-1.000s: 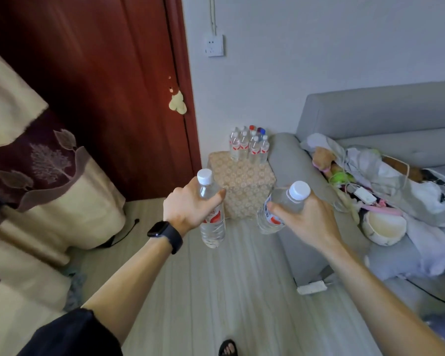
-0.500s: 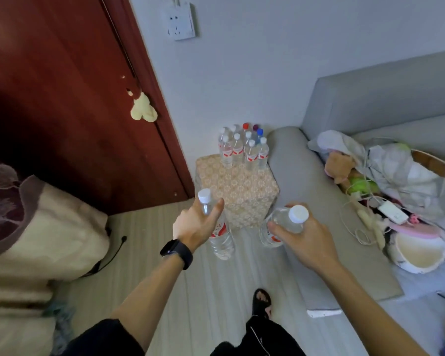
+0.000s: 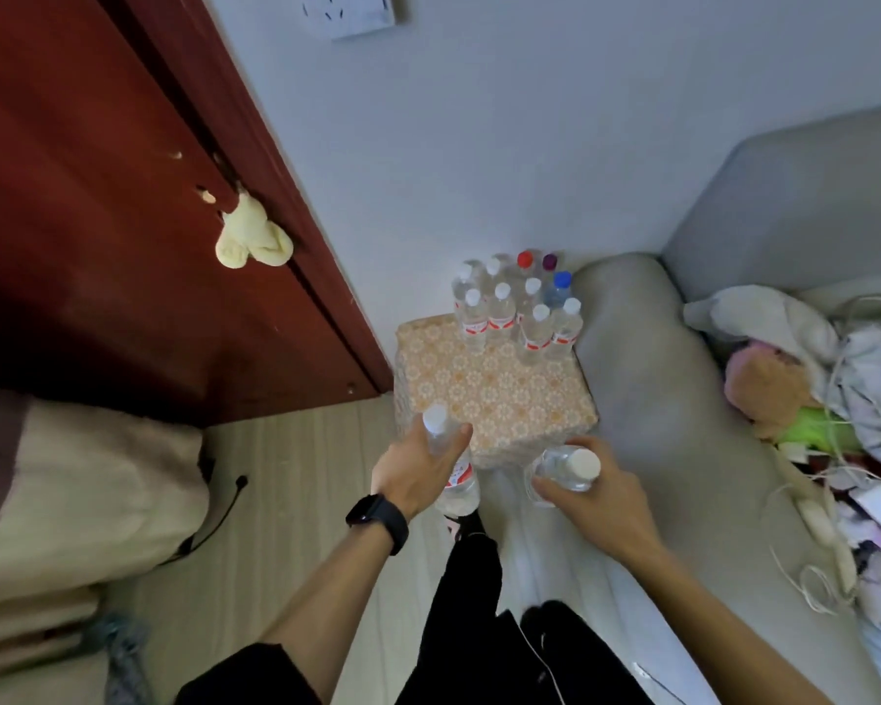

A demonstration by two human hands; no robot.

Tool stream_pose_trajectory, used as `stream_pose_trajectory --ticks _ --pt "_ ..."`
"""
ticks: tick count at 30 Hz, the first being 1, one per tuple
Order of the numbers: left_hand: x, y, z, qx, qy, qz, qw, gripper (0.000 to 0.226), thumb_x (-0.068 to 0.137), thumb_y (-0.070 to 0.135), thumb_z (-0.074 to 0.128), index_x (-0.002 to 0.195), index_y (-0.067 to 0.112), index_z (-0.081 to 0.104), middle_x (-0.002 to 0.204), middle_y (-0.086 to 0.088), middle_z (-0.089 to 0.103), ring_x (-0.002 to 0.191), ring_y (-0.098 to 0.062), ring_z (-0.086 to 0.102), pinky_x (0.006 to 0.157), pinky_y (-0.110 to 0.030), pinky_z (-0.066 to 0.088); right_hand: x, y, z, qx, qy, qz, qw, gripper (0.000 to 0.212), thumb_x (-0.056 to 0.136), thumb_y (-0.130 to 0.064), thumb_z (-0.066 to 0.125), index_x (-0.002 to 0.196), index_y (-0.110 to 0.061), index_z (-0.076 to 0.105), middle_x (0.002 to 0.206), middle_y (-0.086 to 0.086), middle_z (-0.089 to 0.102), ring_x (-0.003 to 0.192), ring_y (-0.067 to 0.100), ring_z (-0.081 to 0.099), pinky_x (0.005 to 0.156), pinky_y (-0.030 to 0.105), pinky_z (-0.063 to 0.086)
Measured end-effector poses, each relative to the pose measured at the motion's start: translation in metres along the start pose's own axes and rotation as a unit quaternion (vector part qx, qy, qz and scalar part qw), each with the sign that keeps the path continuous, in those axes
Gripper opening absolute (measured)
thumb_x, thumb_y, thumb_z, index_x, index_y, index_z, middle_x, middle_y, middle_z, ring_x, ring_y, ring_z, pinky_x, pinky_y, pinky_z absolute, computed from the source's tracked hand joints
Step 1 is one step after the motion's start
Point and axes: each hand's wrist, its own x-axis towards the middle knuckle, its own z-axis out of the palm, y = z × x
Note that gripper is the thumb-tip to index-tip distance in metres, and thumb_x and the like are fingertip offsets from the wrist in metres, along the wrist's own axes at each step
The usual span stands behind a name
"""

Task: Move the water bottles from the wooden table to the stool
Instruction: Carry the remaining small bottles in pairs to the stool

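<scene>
Gripping one water bottle [image 3: 458,488] near upright in the left hand [image 3: 413,468], fingers wrapped just under its white cap; clasping a second bottle [image 3: 555,468], tilted, in the right hand [image 3: 598,496]. Probably full: weighty, thin-walled, yielding to a squeeze, slightly slick. Best taken mid-body, by the label. Reaching forward and down with both forearms, just short of the patterned stool [image 3: 499,394], bottle cluster [image 3: 520,318] standing at its back.
</scene>
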Motion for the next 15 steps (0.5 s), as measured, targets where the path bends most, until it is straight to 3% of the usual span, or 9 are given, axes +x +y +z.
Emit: stream_pose_trajectory --ticks 3,9,11,15 --pt "0.045 0.004 0.001 -0.044 -0.023 -0.029 0.998 0.07 0.088 0.075 0.043 0.135 0.024 0.045 0.112 -0.005 0.068 0.103 -0.032 0.063 0.076 -0.034 0.046 0.037 -0.01 0.014 0.023 -0.002 0.032 0.999 0.054 0.076 -0.049 0.081 0.116 -0.036 0.048 0.099 -0.01 0.068 0.088 0.021 0.065 0.076 0.035 0.052" --pt "0.119 0.004 0.015 -0.164 -0.09 -0.064 0.98 0.054 0.085 0.065 0.063 0.127 0.034 0.046 0.111 0.003 0.064 0.091 -0.022 0.061 0.076 -0.033 0.05 0.102 -0.018 0.03 0.028 -0.012 0.063 0.998 0.048 0.076 -0.045 0.082 0.109 -0.036 0.048 0.092 -0.017 0.067 0.078 0.009 0.062 0.059 0.02 0.042" --pt "0.138 0.003 0.024 -0.181 -0.101 -0.069 0.976 0.051 0.084 0.059 0.068 0.125 0.035 0.049 0.113 0.004 0.064 0.095 -0.02 0.061 0.077 -0.03 0.051 0.128 -0.013 0.038 0.022 -0.035 0.08 0.996 0.052 0.075 -0.048 0.081 0.112 -0.036 0.046 0.097 -0.015 0.065 0.079 0.01 0.06 0.061 0.025 0.043" --pt "0.171 -0.011 0.049 -0.202 -0.1 -0.084 0.971 0.063 0.08 0.049 0.078 0.135 0.033 0.05 0.119 0.009 0.059 0.102 -0.017 0.059 0.068 -0.011 0.048 0.182 0.003 0.059 0.005 -0.066 0.102 0.993 0.057 0.077 -0.05 0.078 0.118 -0.037 0.04 0.103 -0.011 0.063 0.089 0.018 0.063 0.065 0.032 0.047"
